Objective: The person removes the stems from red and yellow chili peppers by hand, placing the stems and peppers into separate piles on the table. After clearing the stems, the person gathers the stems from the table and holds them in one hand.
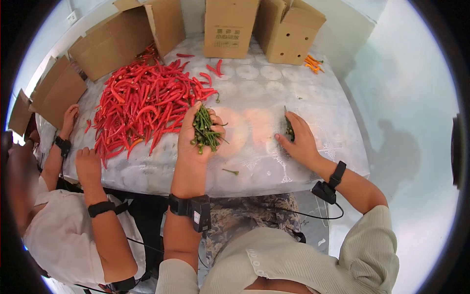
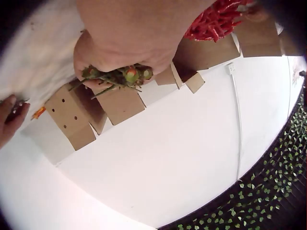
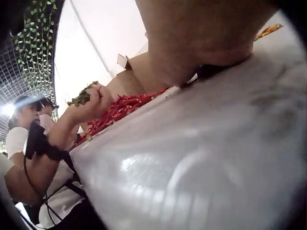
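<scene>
My left hand [image 1: 187, 134] grips a bunch of green chili stems [image 1: 206, 131] above the table, just right of a big pile of red chilies [image 1: 142, 100]. In the left wrist view, the stem ends [image 2: 129, 74] poke out beneath the curled fingers. Farther right, my right hand [image 1: 303, 142] is low over the table with thumb and fingers bent around a few green stems [image 1: 289, 128], partly hidden by the fingers. One loose stem [image 1: 230, 171] lies on the table between the hands, nearer the front edge.
Cardboard boxes [image 1: 230, 29] line the back of the plastic-covered table [image 1: 264, 171]. Several orange chilies [image 1: 313, 63] lie beside the right box [image 1: 293, 36]. At the left, another person's hands [image 1: 89, 164] are by the pile. A few red chilies [image 1: 214, 68] lie apart behind it.
</scene>
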Available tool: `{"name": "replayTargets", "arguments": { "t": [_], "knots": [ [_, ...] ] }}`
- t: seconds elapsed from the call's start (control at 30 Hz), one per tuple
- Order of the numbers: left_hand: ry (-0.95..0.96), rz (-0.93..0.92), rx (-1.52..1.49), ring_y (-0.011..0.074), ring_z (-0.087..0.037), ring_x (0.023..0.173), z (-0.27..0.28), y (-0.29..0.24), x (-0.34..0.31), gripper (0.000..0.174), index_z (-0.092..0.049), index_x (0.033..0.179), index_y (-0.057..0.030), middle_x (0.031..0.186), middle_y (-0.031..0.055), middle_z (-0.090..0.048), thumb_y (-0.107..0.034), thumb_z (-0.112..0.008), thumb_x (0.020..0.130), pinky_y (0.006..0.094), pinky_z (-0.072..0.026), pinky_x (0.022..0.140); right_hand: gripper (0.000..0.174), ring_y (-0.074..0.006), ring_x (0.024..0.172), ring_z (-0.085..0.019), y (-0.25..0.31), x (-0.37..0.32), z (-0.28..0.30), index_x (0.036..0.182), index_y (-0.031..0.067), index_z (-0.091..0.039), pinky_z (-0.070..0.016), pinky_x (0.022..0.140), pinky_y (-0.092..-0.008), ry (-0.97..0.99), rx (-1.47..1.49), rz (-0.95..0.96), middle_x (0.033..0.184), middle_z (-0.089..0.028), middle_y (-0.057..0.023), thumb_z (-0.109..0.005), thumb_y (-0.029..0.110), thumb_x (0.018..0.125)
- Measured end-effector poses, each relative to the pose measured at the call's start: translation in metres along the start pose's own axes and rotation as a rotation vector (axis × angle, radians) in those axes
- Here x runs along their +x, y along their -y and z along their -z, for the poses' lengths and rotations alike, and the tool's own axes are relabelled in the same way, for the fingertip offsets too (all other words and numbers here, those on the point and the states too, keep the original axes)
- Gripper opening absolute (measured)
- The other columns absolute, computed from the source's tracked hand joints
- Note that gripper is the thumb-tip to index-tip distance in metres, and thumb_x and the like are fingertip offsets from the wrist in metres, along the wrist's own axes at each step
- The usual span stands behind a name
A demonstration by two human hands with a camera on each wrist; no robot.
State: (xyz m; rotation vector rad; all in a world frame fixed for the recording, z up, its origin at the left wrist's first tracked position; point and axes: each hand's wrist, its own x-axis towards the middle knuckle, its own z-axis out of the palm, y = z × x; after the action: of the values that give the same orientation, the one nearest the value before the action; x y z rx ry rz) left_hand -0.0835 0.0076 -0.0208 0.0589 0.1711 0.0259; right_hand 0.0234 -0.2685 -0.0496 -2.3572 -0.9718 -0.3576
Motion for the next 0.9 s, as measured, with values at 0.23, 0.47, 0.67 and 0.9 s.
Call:
{"name": "replayTargets", "arguments": {
  "t": [0.23,0.47,0.67,0.9],
  "knots": [
    [0.035,-0.098,-0.058,0.0165,-0.059,0.069,0.024,-0.026,-0.034,0.022,-0.062,0.082,-0.0054,0.076,0.0054,-0.061,-0.026,-0.067,0.088,0.0285,-0.0499,0.057,0.030,-0.0361,0.113,-0.054,-0.003,0.036,-0.030,0.117,-0.0002,-0.058,-0.0430,0.098,-0.0410,0.094,0.247,-0.062,0.124,-0.057,-0.0195,-0.057,0.015,0.090],
    [0.066,-0.061,-0.094,0.0167,-0.060,0.071,0.028,-0.030,-0.036,0.022,-0.062,0.082,-0.0052,0.077,0.0057,-0.062,-0.026,-0.066,0.088,0.0285,-0.0497,0.057,0.022,-0.0347,0.105,-0.057,0.094,0.017,-0.042,0.106,0.0022,-0.062,-0.0455,0.093,-0.0411,0.279,0.354,0.306,0.117,-0.059,-0.0171,-0.061,0.015,0.088],
    [0.109,-0.020,-0.137,0.0169,-0.060,0.074,0.039,-0.036,-0.042,0.020,-0.062,0.085,-0.0063,0.080,0.0042,-0.061,-0.025,-0.066,0.089,0.0292,-0.0500,0.059,0.020,-0.0326,0.106,-0.055,0.131,0.004,-0.037,0.101,0.0054,-0.060,-0.0415,0.094,-0.0419,0.275,0.133,0.546,0.110,-0.059,-0.0134,-0.064,0.014,0.084],
    [0.044,-0.076,-0.126,0.0163,-0.061,0.068,0.036,-0.029,-0.046,0.021,-0.062,0.083,-0.0068,0.074,0.0037,-0.061,-0.027,-0.067,0.089,0.0289,-0.0497,0.055,0.019,-0.0334,0.106,-0.054,0.073,0.013,-0.020,0.099,0.0044,-0.058,-0.0413,0.093,-0.0429,0.311,0.079,0.415,0.114,-0.058,-0.0115,-0.064,0.011,0.082]
  ]
}}
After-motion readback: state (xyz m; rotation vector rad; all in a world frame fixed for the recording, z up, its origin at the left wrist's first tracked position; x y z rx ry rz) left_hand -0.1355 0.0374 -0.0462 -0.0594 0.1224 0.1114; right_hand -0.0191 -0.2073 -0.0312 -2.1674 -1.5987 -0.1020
